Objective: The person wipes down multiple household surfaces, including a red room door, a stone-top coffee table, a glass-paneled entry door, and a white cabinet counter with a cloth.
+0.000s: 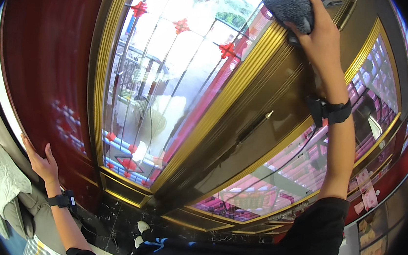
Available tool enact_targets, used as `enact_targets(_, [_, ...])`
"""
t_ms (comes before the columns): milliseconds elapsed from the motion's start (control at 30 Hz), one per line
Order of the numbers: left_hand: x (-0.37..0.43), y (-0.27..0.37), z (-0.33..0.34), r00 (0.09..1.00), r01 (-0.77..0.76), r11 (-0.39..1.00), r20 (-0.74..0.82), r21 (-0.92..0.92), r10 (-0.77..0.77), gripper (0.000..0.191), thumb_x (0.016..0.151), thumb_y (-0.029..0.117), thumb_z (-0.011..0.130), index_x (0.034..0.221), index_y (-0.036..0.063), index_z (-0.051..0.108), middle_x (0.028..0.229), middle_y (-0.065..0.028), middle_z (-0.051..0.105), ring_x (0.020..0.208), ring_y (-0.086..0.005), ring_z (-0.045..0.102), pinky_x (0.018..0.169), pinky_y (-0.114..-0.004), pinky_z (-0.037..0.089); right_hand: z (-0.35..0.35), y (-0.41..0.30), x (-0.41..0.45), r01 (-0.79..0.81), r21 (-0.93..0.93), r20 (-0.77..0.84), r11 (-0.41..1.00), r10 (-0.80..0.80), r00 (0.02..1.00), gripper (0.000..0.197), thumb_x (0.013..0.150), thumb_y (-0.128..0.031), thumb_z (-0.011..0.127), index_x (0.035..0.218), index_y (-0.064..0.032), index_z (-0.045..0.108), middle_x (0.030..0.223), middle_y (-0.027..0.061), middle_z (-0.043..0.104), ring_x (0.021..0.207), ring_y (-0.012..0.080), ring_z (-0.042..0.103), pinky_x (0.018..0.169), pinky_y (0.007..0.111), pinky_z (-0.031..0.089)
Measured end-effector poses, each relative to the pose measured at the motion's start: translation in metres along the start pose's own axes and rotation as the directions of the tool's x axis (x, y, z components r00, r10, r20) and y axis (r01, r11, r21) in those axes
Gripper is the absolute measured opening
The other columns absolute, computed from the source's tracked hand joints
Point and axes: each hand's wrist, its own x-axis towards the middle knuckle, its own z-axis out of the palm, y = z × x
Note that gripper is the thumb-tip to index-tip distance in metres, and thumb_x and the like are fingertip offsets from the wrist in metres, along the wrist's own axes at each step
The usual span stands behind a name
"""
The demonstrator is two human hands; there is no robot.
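Note:
A dark grey plush cloth (289, 10) is bunched in my right hand (321, 35), which presses it near the gold ribbed frame (258, 55) of a glazed door, high up. Through the door's glass panel (163, 86) show thin bars with red knot-shaped ornaments and a bright outdoor scene. My left hand (44, 163) is low at the left, fingers spread, by the edge of a dark red wood panel (48, 57). It holds nothing; whether its palm touches the panel is unclear. Both wrists wear black bands, with a cable hanging from the right one.
A second gold-framed glass panel (288, 165) reflects pink light at the right. A long door handle (255, 127) stands out from the brown door stile. A grey sofa (31, 203) with a white lace cover (1, 167) is at the lower left. Black marbled floor (114, 218) lies below.

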Motion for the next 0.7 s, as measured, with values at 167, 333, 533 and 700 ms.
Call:
enact_targets(167, [-0.001,0.002,-0.006,1.0,-0.02,1.0,-0.008,0.02,0.02,0.068,0.09,0.014,0.065,0.145,-0.0018,0.029,0.148,-0.0223,0.036,0.135,-0.0377,0.038,0.109,-0.04,0.037,0.04,-0.088,-0.069,0.101,0.08,0.153,0.992,-0.112,0.982,0.059,0.064,0.002,0.07,0.12,-0.0092,0.054,0.123,0.0224,0.056,0.116,0.0385,0.054,0.102,0.047,0.042])
enact_targets(333, [0.004,0.006,0.001,0.999,-0.045,0.999,-0.03,-0.003,0.045,0.069,0.089,0.019,0.066,0.144,-0.0024,0.031,0.146,-0.0225,0.039,0.133,-0.0382,0.041,0.107,-0.04,0.038,0.071,-0.199,-0.22,-0.017,0.472,0.463,0.882,-0.231,0.856,0.051,0.075,-0.011,0.067,0.124,-0.0069,0.055,0.129,0.0214,0.054,0.119,0.0368,0.053,0.104,0.045,0.041])
enact_targets(533, [0.004,0.008,-0.008,0.999,-0.032,1.0,-0.023,0.0,0.032,0.069,0.089,0.022,0.067,0.143,-0.0036,0.032,0.145,-0.0242,0.04,0.132,-0.0395,0.042,0.106,-0.04,0.039,0.114,-0.323,-0.341,-0.437,0.64,0.523,0.632,0.059,0.851,0.06,0.066,0.002,0.064,0.124,-0.0096,0.054,0.135,0.0129,0.053,0.121,0.0332,0.051,0.107,0.043,0.039])
enact_targets(700, [0.002,0.006,-0.008,1.0,-0.016,1.0,-0.024,-0.011,0.015,0.071,0.088,0.026,0.068,0.142,-0.0061,0.033,0.141,-0.0279,0.042,0.128,-0.0422,0.045,0.104,-0.041,0.04,0.111,-0.314,-0.341,-0.434,0.63,0.551,0.644,0.023,0.834,0.055,0.065,0.006,0.06,0.118,-0.0075,0.058,0.128,0.0159,0.056,0.118,0.0341,0.053,0.104,0.045,0.04])
